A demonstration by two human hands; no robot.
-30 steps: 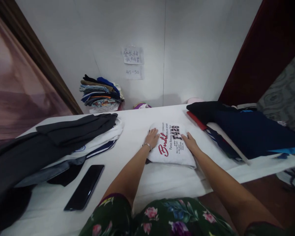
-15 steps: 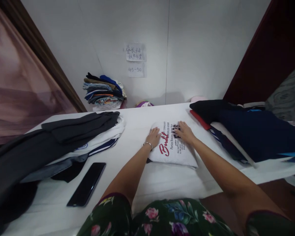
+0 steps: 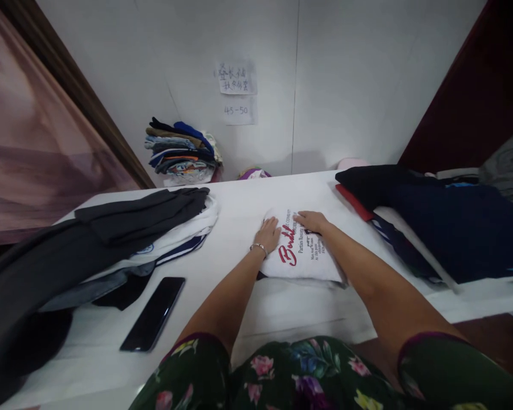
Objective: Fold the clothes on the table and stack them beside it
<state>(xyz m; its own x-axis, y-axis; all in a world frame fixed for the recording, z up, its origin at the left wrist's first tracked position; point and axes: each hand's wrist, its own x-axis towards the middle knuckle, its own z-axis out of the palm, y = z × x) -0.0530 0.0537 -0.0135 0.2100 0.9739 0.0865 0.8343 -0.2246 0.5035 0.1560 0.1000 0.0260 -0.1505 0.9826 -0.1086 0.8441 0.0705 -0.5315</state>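
Note:
A folded white shirt [image 3: 301, 265] with red and black lettering lies on the white table [image 3: 235, 228] in front of me. My left hand [image 3: 268, 234] rests flat on its left side, fingers stretched out, a bracelet at the wrist. On the upper part of the shirt lies my right hand [image 3: 312, 221], fingers extended and pointing left, covering some of the black print. Neither hand grips the cloth. A bit of dark fabric peeks out under the shirt's lower left corner.
A phone [image 3: 154, 313] lies left of me, beside a heap of dark and white clothes [image 3: 141, 213]. Navy and black garments [image 3: 448, 222] are piled at the right. Behind the table stands a folded clothes stack [image 3: 182, 151], below paper notes [image 3: 238, 77] on the wall.
My right hand has slid left across the shirt, nearer my left hand, and now covers more of the print. The left hand stays at the shirt's left side. The view has shifted slightly.

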